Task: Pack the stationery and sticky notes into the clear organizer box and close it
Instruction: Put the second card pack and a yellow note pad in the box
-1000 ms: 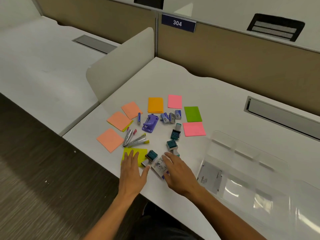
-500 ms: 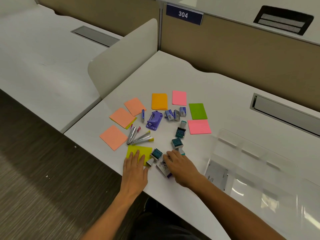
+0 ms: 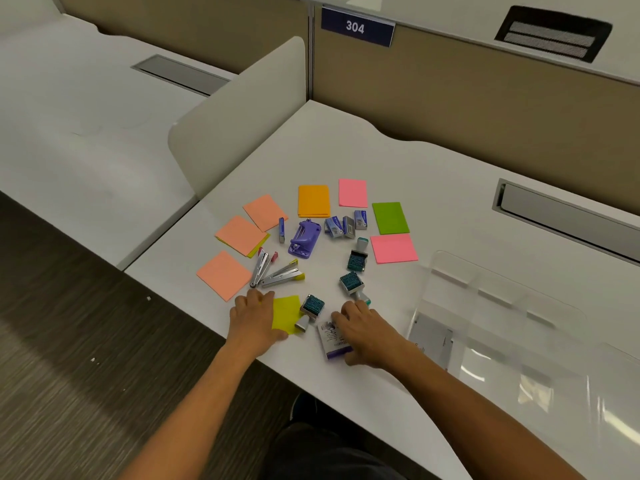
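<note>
- Resting flat on the yellow sticky note (image 3: pixel 285 311) at the near edge of the worktop (image 3: pixel 450 188), my left hand (image 3: pixel 254 322) has its fingers extended and released; they grasp nothing.
- My right hand (image 3: pixel 367 336) lies over a small white-and-purple box (image 3: pixel 333 341), thumb at its near end and fingers curled over its far side, grasping it against the worktop.
- One teal stamp (image 3: pixel 310 311) lies between my two hands, touching the yellow note's right edge; a second teal stamp (image 3: pixel 353 285) sits just beyond my right fingertips; a third (image 3: pixel 357 258) lies farther out.
- The clear organizer box (image 3: pixel 502 327) stands open to the right of my right hand, near it but apart, with a grey paper insert (image 3: pixel 431 339) in its near-left compartment.
- Two staplers (image 3: pixel 273 270) lie just beyond my left fingertips, fanned apart.
- Farther out: three salmon notes (image 3: pixel 239 233), an orange pad (image 3: pixel 313 200), two pink notes (image 3: pixel 352 192), a green note (image 3: pixel 390 218), a purple hole punch (image 3: pixel 304 239) and small staple boxes (image 3: pixel 344 225).
</note>
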Tool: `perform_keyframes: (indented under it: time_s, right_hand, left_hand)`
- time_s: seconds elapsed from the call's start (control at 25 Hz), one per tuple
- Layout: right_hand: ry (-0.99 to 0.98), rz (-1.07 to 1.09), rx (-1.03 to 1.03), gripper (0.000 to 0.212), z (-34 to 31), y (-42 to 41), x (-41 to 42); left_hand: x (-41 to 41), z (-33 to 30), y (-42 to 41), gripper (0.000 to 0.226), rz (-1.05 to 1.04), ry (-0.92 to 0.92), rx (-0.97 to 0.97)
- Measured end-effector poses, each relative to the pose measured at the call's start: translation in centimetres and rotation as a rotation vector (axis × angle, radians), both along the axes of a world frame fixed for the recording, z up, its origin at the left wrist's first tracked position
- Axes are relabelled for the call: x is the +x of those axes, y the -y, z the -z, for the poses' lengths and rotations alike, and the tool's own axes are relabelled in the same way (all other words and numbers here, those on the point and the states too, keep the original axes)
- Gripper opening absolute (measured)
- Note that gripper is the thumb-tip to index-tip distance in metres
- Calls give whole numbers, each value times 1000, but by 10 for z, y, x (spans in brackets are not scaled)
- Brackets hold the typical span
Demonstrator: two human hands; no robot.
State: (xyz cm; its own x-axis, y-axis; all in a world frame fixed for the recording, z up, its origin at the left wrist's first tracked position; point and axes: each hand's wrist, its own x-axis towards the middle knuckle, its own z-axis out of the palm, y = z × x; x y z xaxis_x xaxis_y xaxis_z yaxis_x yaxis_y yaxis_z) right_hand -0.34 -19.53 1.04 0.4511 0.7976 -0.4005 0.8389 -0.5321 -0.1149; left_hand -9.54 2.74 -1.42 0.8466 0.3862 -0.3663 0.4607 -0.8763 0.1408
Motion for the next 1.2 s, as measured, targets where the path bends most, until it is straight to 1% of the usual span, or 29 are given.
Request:
perform_keyframes:
  time_s: [0.12,0.2,0.28,0.36,0.4,0.48,0.56,0.68,0.76,0.84,0.88,0.96,1.08,1.12,1.2]
  right_hand:
    - [-77,72,86,81,-7,4,-8]
    - [-195,189,190,75,-18,6,-14]
    - [-354,326,310,58,-29,9,-18]
    - [-539,448,459,35,-39,14,-22]
    - [-644,518,534,29,-44,18,-23]
    - [-793,649,657,26,-55,27,-25]
    - [-856,755,746,24,-66,39,-25]
    - [-884,910,808,19,-71,65,-24]
    - [-910,1063,864,20,-69,88,-22]
    - [-897,1193,927,28,-67,110,-21]
    - [-851,1215,953,29,-66,121,-20]
    - [-647,1180,956,30,-61,140,-18]
    - [-353,1106,865,31,-52,161,-14]
    - [-287,1072,832,29,-51,166,-12]
    - [-221,971,765,29,-54,173,-10]
  left_hand:
    - [2,-5,-2,91,-24,-101,13]
    - [1,-7,-2,90,-40,-136,3]
    - [-1,-8,0,89,-50,-147,8]
    - [-3,-9,3,87,-67,-148,-26]
    - [-2,-11,3,87,-84,-153,-56]
    - [-2,-16,3,86,-120,-163,-96]
    - [1,-22,3,78,-166,-139,-140]
    - [6,-29,8,57,-213,-23,-241]
    - [9,-32,16,48,-186,28,-213]
    - [14,-38,22,38,-181,105,-168]
    - [18,-42,25,34,-192,146,-163]
    - [25,-51,30,33,-194,187,-123]
    - [33,-62,38,32,-145,118,-2]
    - [35,-66,38,31,-134,74,36]
    - [39,-71,35,29,-111,-2,99]
